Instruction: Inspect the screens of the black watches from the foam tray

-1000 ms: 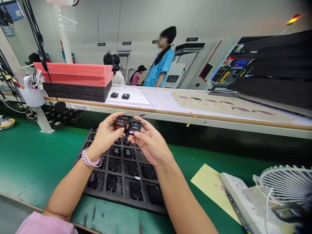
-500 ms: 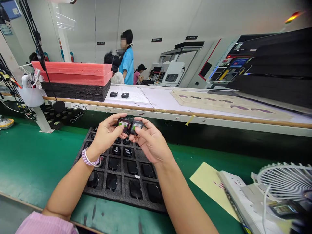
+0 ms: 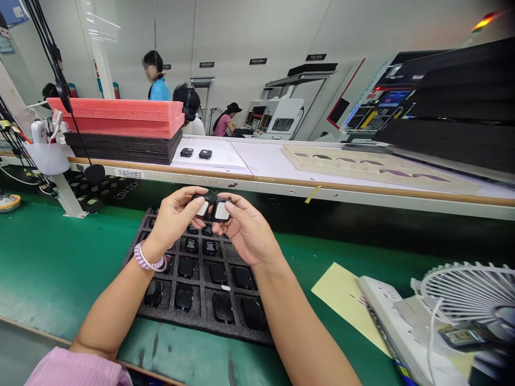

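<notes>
Nearest my remote view, on the green worktop [image 3: 72,257], sits a black foam tray [image 3: 205,325], its square compartments holding flat black devices [image 3: 223,307]. Above its far part, the fingers of the left hand [image 3: 171,220] grasp a black rounded-square device with a bright white screen [image 3: 204,208]; the right hand [image 3: 251,233] pinches its twin device [image 3: 221,210] just beside it (both thumbs overlap the screens). I judge that a side-by-side screen check is in hand and that the next move calls for steady pinches, thumbs clear of the faces. Farther off, two small black pieces [image 3: 205,154] rest on a white ridged sheet [image 3: 229,161].
</notes>
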The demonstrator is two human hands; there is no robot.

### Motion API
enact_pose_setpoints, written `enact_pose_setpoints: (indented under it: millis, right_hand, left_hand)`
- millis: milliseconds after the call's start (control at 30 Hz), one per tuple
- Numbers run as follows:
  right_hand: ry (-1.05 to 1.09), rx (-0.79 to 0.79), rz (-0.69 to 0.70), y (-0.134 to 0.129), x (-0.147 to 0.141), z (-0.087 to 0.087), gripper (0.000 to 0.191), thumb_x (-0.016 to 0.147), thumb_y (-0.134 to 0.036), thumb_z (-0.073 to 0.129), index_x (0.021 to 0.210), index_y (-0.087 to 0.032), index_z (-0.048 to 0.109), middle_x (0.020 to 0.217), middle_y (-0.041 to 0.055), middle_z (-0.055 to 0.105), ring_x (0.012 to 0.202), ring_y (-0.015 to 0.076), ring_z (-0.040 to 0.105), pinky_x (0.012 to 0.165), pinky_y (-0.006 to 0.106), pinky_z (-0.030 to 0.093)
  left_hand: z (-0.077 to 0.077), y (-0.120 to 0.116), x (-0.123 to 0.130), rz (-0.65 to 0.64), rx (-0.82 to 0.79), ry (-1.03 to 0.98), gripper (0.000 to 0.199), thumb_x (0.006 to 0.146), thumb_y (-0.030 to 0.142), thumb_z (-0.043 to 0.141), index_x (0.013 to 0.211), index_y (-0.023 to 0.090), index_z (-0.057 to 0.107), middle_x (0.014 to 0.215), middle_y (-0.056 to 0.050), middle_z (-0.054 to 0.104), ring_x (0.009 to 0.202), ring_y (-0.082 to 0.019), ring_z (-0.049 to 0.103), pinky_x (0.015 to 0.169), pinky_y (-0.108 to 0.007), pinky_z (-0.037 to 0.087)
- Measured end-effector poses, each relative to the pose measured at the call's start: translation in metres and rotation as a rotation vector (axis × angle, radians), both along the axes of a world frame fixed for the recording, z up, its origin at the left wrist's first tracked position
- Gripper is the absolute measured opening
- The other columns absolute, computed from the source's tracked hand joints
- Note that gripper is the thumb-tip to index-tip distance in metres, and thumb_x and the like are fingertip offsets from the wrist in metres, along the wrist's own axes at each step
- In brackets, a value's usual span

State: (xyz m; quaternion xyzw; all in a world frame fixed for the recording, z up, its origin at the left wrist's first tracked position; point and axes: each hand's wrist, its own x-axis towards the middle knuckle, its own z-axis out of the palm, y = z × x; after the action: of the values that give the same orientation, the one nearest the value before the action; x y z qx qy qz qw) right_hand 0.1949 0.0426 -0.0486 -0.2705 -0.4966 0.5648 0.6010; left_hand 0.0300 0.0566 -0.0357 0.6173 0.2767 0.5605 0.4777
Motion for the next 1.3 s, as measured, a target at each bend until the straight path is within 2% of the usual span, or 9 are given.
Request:
enact_pose_setpoints:
  millis: [100, 233, 367, 700, 900, 1100, 1200, 1300]
  right_hand:
    - [-0.005, -0.001, 0.001, 0.0025, 0.0006, -0.0029, 0.045, 0.075, -0.048, 0.083, 0.104, -0.023, 0.061, 0.078, -0.0007, 0.066, 0.054, 0.0136, 0.059, 0.051, 0.026, 0.047]
    - [-0.012, -0.006, -0.016, 0.0033, 0.0010, -0.0041, 0.046, 0.073, -0.042, 0.085, 0.107, -0.023, 0.061, 0.075, -0.0025, 0.064, 0.058, 0.0142, 0.061, 0.055, 0.026, 0.048]
    - [0.008, -0.015, -0.021, 0.0021, 0.0003, -0.0028, 0.047, 0.070, -0.035, 0.085, 0.109, -0.023, 0.061, 0.081, -0.0019, 0.066, 0.059, 0.0137, 0.062, 0.057, 0.026, 0.050]
    - [0.022, -0.016, -0.005, 0.0000, 0.0007, -0.0012, 0.047, 0.069, -0.026, 0.083, 0.111, -0.022, 0.061, 0.087, -0.0013, 0.068, 0.063, 0.0137, 0.065, 0.061, 0.026, 0.053]
    - [0.039, -0.014, 0.017, -0.0004, 0.0006, 0.0002, 0.051, 0.069, -0.025, 0.084, 0.114, -0.022, 0.060, 0.082, -0.0019, 0.070, 0.064, 0.0135, 0.067, 0.063, 0.024, 0.055]
    - [0.035, -0.020, 0.023, 0.0013, 0.0009, -0.0010, 0.047, 0.071, -0.031, 0.084, 0.111, -0.021, 0.061, 0.077, -0.0024, 0.069, 0.060, 0.0140, 0.066, 0.059, 0.025, 0.054]
    - [0.034, -0.017, 0.052, 0.0017, 0.0011, -0.0008, 0.042, 0.075, -0.040, 0.083, 0.106, -0.020, 0.062, 0.072, -0.0026, 0.067, 0.055, 0.0140, 0.065, 0.055, 0.025, 0.052]
    - [0.043, -0.009, 0.053, 0.0009, 0.0014, 0.0006, 0.042, 0.076, -0.043, 0.082, 0.106, -0.020, 0.062, 0.075, -0.0018, 0.068, 0.055, 0.0141, 0.065, 0.055, 0.025, 0.052]
  left_hand:
    - [-0.0021, 0.0021, -0.0001, 0.008, 0.008, 0.015, 0.040, 0.081, 0.042, 0.075, 0.110, 0.015, 0.066, 0.077, -0.001, 0.067, 0.051, -0.008, 0.063, 0.048, -0.016, 0.055]
    - [-0.0037, 0.0046, -0.0010, -0.022, 0.011, 0.003, 0.043, 0.079, 0.035, 0.077, 0.115, 0.015, 0.064, 0.082, -0.001, 0.068, 0.054, -0.008, 0.064, 0.051, -0.015, 0.056]
    - [-0.0035, 0.0053, -0.0014, -0.041, 0.008, -0.011, 0.044, 0.079, 0.028, 0.076, 0.118, 0.015, 0.063, 0.084, -0.001, 0.067, 0.056, -0.009, 0.066, 0.053, -0.016, 0.057]
    - [-0.0016, 0.0043, -0.0015, -0.046, 0.000, -0.005, 0.046, 0.078, 0.022, 0.073, 0.121, 0.015, 0.062, 0.088, -0.002, 0.066, 0.060, -0.009, 0.067, 0.058, -0.018, 0.058]
    - [-0.0009, 0.0044, -0.0020, -0.066, 0.000, -0.024, 0.047, 0.077, 0.018, 0.072, 0.123, 0.014, 0.060, 0.090, -0.002, 0.066, 0.063, -0.009, 0.069, 0.060, -0.017, 0.059]
    - [-0.0001, 0.0030, -0.0026, -0.043, -0.011, -0.018, 0.044, 0.078, 0.026, 0.075, 0.120, 0.015, 0.062, 0.083, 0.000, 0.066, 0.056, -0.009, 0.067, 0.054, -0.017, 0.057]
    - [0.0010, 0.0015, -0.0027, -0.029, -0.032, -0.025, 0.037, 0.084, 0.036, 0.072, 0.112, 0.014, 0.065, 0.076, 0.000, 0.066, 0.050, -0.010, 0.065, 0.047, -0.017, 0.055]
    - [0.0023, 0.0001, -0.0029, -0.046, -0.055, -0.057, 0.038, 0.086, 0.039, 0.067, 0.114, 0.014, 0.065, 0.077, -0.001, 0.067, 0.051, -0.011, 0.066, 0.048, -0.018, 0.056]
